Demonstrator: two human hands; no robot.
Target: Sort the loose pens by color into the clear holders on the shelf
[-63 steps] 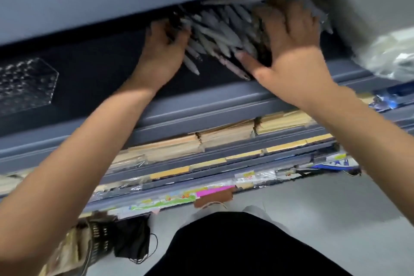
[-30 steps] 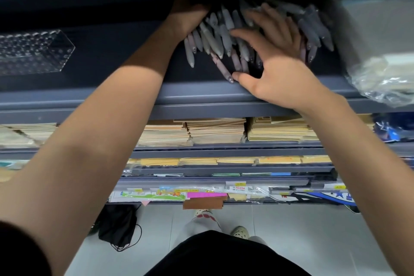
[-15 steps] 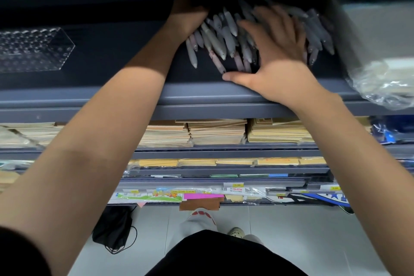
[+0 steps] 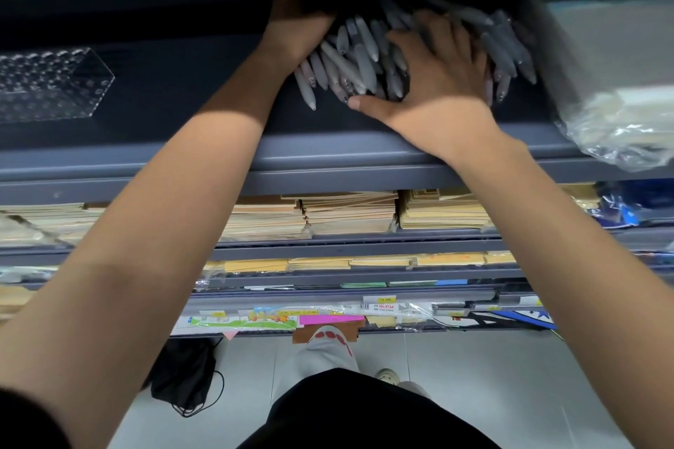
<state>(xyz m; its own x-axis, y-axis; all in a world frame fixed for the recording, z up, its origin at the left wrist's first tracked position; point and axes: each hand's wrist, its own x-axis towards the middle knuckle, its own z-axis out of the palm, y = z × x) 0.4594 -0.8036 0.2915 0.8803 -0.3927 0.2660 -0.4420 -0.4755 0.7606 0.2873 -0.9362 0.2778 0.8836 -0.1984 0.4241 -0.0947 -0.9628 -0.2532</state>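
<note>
1. The loose pens (image 4: 359,58) lie in one tangled heap on the dark upper shelf (image 4: 364,157), around twelve o'clock in the view, tips fanning out toward the person.
2. The right hand (image 4: 437,80) lies flat on top of the heap with fingers spread wide and the thumb stretched toward nine o'clock along the pen tips. It presses on the pens and grips none.
3. The left hand (image 4: 295,29) touches the heap's ten o'clock edge. Its fingers run into the shadow at the back of the shelf, so whether they curl round any pens cannot be told.
4. A clear holder (image 4: 51,84) sits on the same shelf at nine o'clock of the heap, well apart from it, and no pens show inside it.
5. The pens probably handle as light, stiff and smooth things. Their rounded, tapered barrels look likely to roll and slip over one another, so a scooped bundle could shed some off the shelf lip.
6. The safest hold seems to be a pinch at mid-barrel on one pen or a small aligned bunch, not at the narrow tips.
7. In this shade every barrel reads as frosted grey, so telling colours apart may call for lifting each into better light.
8. No writing on the pens can be read.
9. At six o'clock of the heap, on a lower shelf edge, a small tag (image 4: 386,307) reads "No.4734" in red. The yellow tags beside it are too small to read.
10. A crinkled plastic bag (image 4: 616,120) rests at three o'clock, near the heap.
</note>
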